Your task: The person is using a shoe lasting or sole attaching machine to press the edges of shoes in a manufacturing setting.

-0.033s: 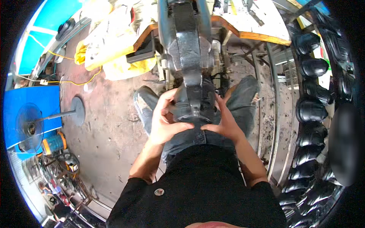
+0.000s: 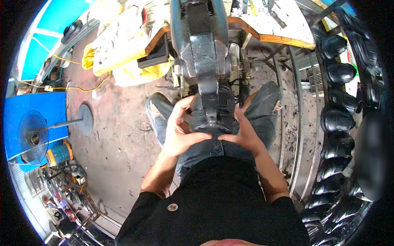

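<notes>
Fingers: left hand (image 2: pixel 176 133) and right hand (image 2: pixel 247 134) half-curled, thumbs apart; grip unclear
Dark rounded piece (image 2: pixel 198 116): between 2 hands, under dark metal machine arm (image 2: pixel 203 51)
Nearer hand: neither

A grey, round-based pedestal fan (image 2: pixel 61 124) stands before a blue panel (image 2: pixel 55 105); a thin yellow cable (image 2: pixel 78 88) lies on the stained floor (image 2: pixel 111 156) near a white, wood-edged worktop (image 2: pixel 298 29)

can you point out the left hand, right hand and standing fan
left hand (image 2: pixel 177 137): head view, base of the thumb
right hand (image 2: pixel 247 137): head view, base of the thumb
standing fan (image 2: pixel 35 138): head view, hub
</notes>
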`<action>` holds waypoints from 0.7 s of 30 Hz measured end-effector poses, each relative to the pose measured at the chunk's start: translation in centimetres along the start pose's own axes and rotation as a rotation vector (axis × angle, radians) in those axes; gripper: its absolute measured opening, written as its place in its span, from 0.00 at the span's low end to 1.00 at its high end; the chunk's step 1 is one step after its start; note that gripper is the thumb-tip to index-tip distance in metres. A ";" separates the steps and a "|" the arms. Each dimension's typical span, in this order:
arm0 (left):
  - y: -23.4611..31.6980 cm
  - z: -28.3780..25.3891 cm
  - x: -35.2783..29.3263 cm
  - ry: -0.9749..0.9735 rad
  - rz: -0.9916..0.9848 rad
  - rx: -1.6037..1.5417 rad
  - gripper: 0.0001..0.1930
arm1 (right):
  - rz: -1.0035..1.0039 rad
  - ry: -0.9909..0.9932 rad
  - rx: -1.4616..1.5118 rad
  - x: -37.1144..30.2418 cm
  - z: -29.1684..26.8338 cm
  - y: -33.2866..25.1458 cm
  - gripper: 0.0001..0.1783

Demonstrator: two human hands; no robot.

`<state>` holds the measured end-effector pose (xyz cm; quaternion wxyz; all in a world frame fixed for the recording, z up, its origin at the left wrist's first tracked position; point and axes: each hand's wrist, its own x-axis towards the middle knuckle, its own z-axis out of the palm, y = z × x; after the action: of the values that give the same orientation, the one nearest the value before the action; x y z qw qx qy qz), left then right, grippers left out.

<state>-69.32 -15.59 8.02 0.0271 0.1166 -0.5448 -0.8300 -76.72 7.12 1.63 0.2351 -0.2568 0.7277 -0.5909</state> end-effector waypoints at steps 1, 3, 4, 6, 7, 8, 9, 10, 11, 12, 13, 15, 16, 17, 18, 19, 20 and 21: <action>0.0 -0.2 0.0 -0.025 0.054 0.061 0.48 | 0.111 -0.048 -0.046 -0.2 0.4 1.1 0.61; 0.4 -0.1 0.2 -0.086 0.105 0.048 0.47 | 0.119 -0.077 0.014 0.1 1.2 2.3 0.57; 0.8 0.3 0.5 -0.152 0.159 0.027 0.47 | 0.128 -0.103 0.066 0.2 1.2 2.5 0.54; 2.2 0.5 0.8 -0.165 0.162 0.117 0.46 | 0.089 -0.070 0.119 1.4 1.8 1.1 0.51; 2.7 0.9 0.8 -0.157 0.157 0.068 0.45 | 0.042 -0.050 0.173 2.3 2.1 0.1 0.48; 2.9 1.1 0.9 -0.148 0.151 0.020 0.45 | 0.044 -0.041 0.168 3.0 2.0 -0.3 0.48; 2.8 0.8 1.2 -0.169 0.193 0.082 0.45 | -0.014 -0.062 0.102 3.4 1.9 -0.7 0.48; 2.6 0.5 1.2 -0.176 0.189 0.077 0.45 | -0.072 -0.086 0.037 3.6 1.7 -0.8 0.48; 2.5 0.2 1.3 -0.185 0.175 0.102 0.44 | -0.105 -0.098 -0.053 3.5 1.6 0.7 0.50; 2.2 -0.2 1.3 -0.190 0.161 0.133 0.44 | -0.104 -0.097 -0.051 3.3 1.7 1.5 0.50; 1.7 -0.5 1.0 -0.143 0.124 0.087 0.43 | -0.093 -0.064 0.054 3.1 1.8 2.2 0.52; 1.2 -0.8 0.7 -0.118 0.116 0.086 0.43 | -0.076 -0.033 0.162 2.5 1.3 2.3 0.53; 1.1 -1.1 0.6 -0.093 0.117 0.091 0.44 | -0.034 -0.029 0.063 2.3 0.7 1.3 0.55; 0.9 -1.0 0.6 -0.080 0.163 0.127 0.44 | 0.007 -0.024 -0.037 1.9 -0.1 0.3 0.57; 0.8 -0.6 0.9 -0.084 0.170 0.126 0.44 | 0.049 -0.015 -0.145 1.6 -1.1 -0.1 0.58; 0.8 -0.2 1.1 -0.105 0.180 0.122 0.45 | 0.017 0.006 -0.138 1.1 -1.9 0.1 0.59; 0.7 0.1 1.2 -0.126 0.189 0.116 0.46 | 0.014 0.009 -0.150 0.9 -2.0 0.4 0.59; 0.1 0.0 1.2 -0.176 0.141 0.155 0.48 | 0.051 0.021 -0.109 0.6 -2.3 1.0 0.59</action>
<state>-70.49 -15.86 7.95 0.0285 0.0065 -0.6146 -0.7883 -78.72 8.61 1.10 0.2283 -0.2445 0.7675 -0.5468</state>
